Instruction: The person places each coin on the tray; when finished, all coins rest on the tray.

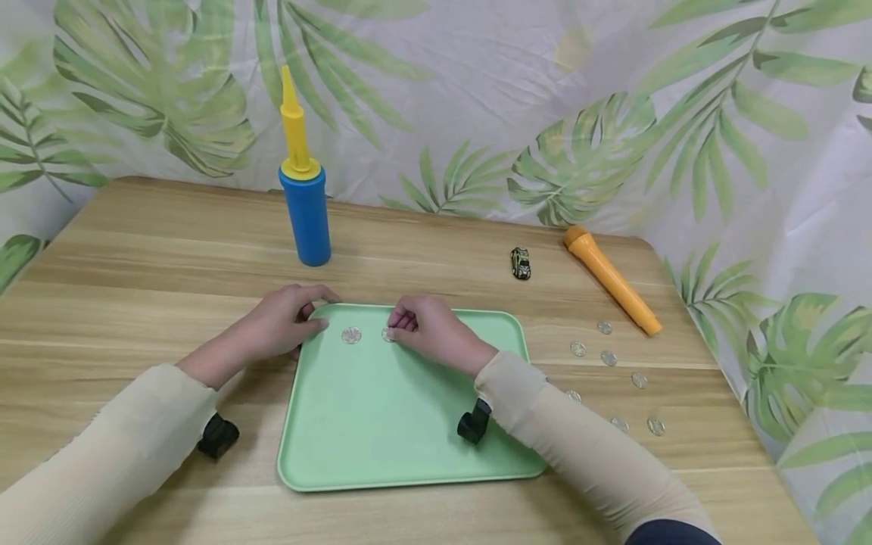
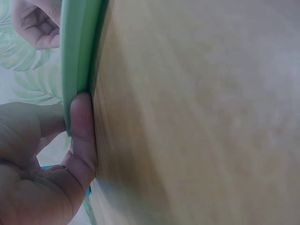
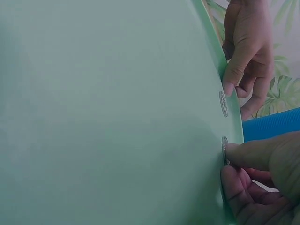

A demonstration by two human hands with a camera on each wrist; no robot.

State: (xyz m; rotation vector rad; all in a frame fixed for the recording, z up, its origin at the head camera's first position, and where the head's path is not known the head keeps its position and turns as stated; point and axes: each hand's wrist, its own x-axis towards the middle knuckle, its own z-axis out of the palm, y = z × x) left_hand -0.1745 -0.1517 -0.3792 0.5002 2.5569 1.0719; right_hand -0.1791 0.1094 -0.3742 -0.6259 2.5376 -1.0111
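A light green tray (image 1: 368, 424) lies on the wooden table. At its far left corner my left hand (image 1: 281, 324) grips the rim; the left wrist view shows a finger (image 2: 83, 119) tucked under the edge and the thumb on the other side. Near the far edge my right hand (image 1: 439, 333) pinches a silver coin (image 3: 224, 146) between thumb and finger, low against the tray surface. Part of that coin is covered by the fingertips. Another silver coin (image 1: 350, 334) lies flat to its left, close to the left thumb.
Several silver coins (image 1: 608, 358) are scattered on the table right of the tray, some partly behind the right sleeve. An orange toy microphone (image 1: 613, 284) and a small toy car (image 1: 521, 263) lie behind them. A blue and yellow hand pump (image 1: 309, 219) stands upright beyond the tray.
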